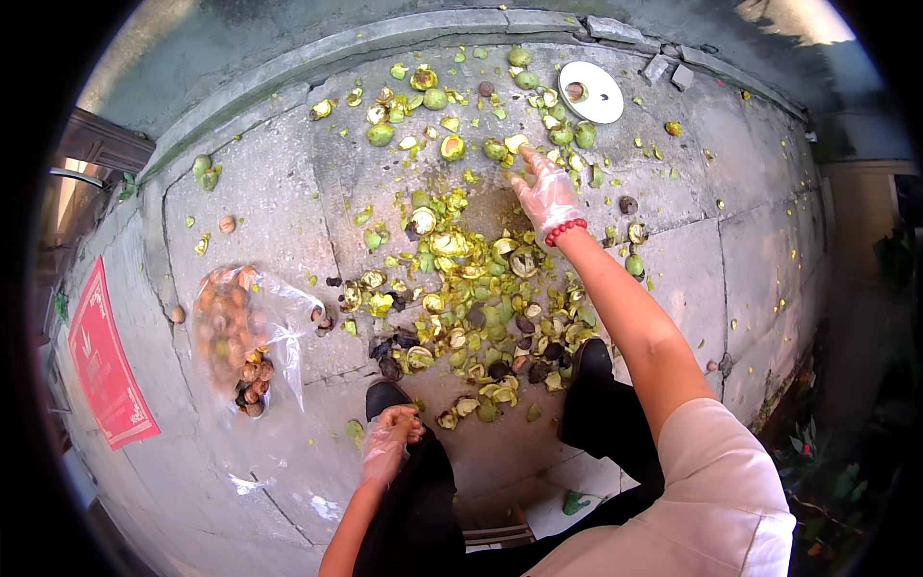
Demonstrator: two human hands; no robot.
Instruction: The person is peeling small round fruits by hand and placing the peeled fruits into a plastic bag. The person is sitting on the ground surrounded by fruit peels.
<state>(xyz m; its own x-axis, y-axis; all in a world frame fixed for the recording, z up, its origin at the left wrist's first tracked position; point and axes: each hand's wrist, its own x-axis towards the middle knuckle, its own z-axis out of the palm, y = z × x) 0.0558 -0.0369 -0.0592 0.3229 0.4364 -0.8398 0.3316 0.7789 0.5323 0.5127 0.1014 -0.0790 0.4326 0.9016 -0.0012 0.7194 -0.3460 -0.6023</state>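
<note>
My right hand (548, 194), in a clear plastic glove with a red bead bracelet (565, 231) at the wrist, reaches out with its fingers stretched apart. Its fingertips are close to a partly peeled green walnut (495, 150) and a pale piece of husk (516, 143); I see nothing held. Beside my left knee and shoe, my left hand (388, 444) is gloved too, with its fingers curled in. What it holds, if anything, is hidden. Between my feet lies a heap of split green walnut husks (490, 308), with dark walnuts (525, 325) among them.
A clear plastic bag (288, 327) of brown walnuts (228, 313) lies at left, near a red mat (109, 358). Green walnuts (381, 135) are scattered farther off. A white round dish (603, 94) holds a brown walnut (576, 91). A low kerb (385, 40) bounds the far side.
</note>
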